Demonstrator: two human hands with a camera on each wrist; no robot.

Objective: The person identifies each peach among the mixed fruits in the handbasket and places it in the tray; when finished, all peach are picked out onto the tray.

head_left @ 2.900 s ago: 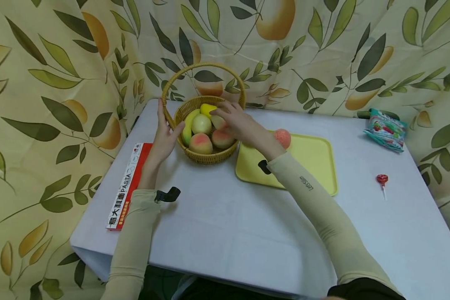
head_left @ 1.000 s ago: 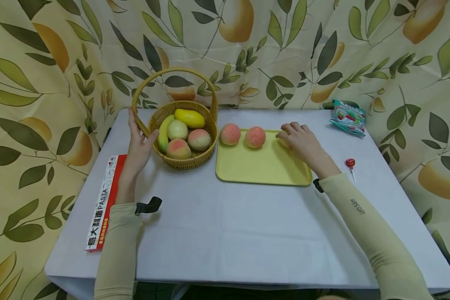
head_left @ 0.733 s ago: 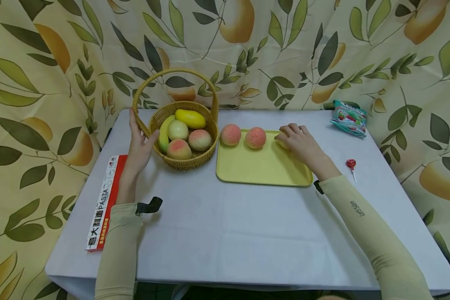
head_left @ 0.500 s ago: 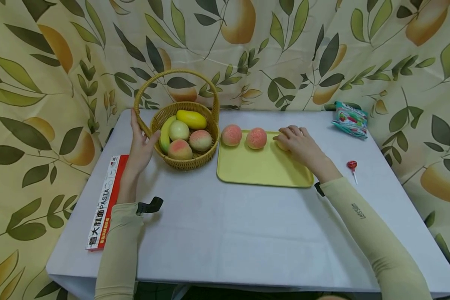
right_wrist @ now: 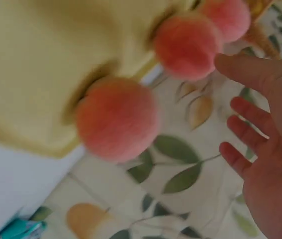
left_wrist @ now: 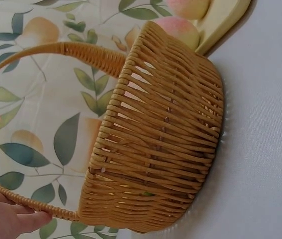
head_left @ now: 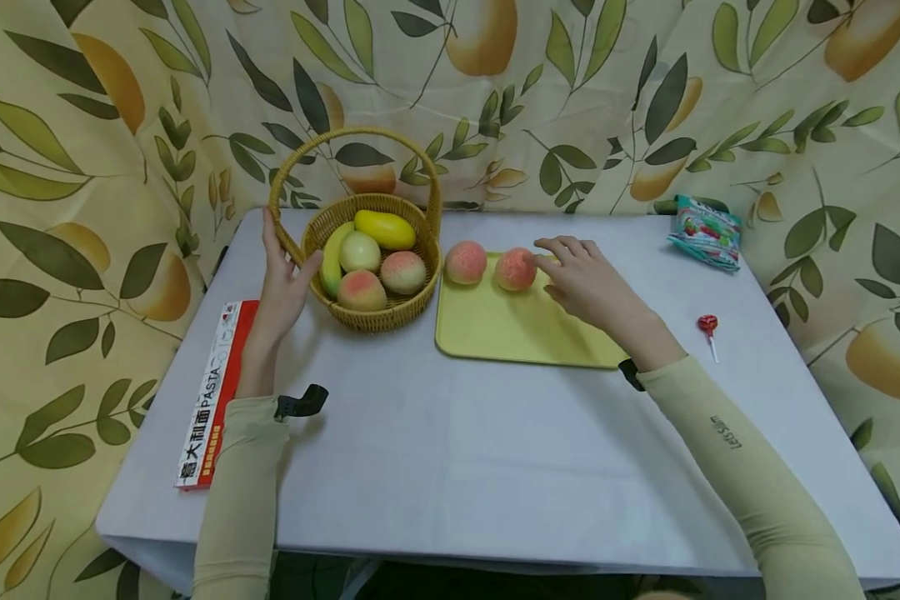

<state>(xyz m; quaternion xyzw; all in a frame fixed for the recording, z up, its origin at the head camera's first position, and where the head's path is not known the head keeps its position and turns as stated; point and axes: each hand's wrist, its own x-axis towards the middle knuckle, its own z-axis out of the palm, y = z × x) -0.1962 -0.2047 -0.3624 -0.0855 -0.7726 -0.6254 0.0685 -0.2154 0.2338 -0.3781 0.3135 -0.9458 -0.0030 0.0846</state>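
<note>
My left hand (head_left: 281, 292) holds the wicker basket (head_left: 375, 321) by the side of its arched handle (left_wrist: 36, 204). Inside lie a banana (head_left: 332, 258), a yellow oblong fruit (head_left: 385, 229), a pale green round fruit (head_left: 360, 252) and two peaches (head_left: 362, 292). My right hand (head_left: 592, 283) hovers over the yellow tray (head_left: 495, 337), fingers spread and holding nothing. Two pink peaches (head_left: 466, 263) sit along the tray's back edge; the fingertips overlap the right one in the head view. A third peach (right_wrist: 118, 119) shows in the right wrist view, but my hand hides it from the head view.
A red and white pasta box (head_left: 217, 396) lies along the table's left side. To the right are a red lollipop (head_left: 708, 329) and a teal snack packet (head_left: 707, 233) near the back. A patterned curtain (head_left: 480, 108) hangs close behind the table.
My right hand, over the basket at first, set a peach on the tray's right part, let it go and lifted leftward. My left hand stayed at the handle.
</note>
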